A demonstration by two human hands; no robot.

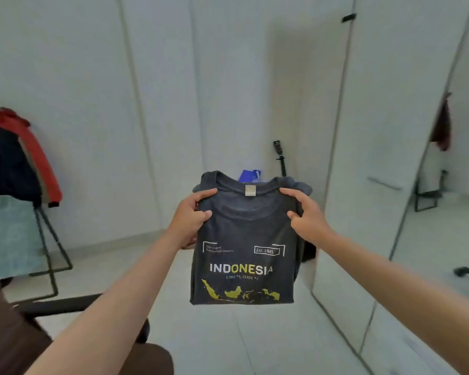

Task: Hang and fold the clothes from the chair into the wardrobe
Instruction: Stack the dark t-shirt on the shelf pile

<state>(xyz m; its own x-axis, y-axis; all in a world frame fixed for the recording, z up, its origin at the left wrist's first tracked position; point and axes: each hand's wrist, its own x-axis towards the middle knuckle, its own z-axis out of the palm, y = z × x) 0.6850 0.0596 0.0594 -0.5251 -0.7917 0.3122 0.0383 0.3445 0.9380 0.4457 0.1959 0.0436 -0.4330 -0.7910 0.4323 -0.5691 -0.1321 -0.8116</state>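
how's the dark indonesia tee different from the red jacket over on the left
The dark tee is held up in the air, gripped near its collar by the left hand and right hand; the red jacket hangs draped on a rack, untouched. The tee is folded narrow with sleeves tucked behind; the jacket hangs loose, one sleeve dangling. The tee shows printed lettering and a yellow map; the jacket looks plain. Both are clothes not yet put away.

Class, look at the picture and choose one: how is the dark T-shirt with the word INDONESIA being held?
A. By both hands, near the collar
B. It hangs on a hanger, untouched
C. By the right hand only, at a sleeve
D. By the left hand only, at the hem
A: the left hand and the right hand each grip the dark T-shirt on either side of its collar, and it hangs folded below them.
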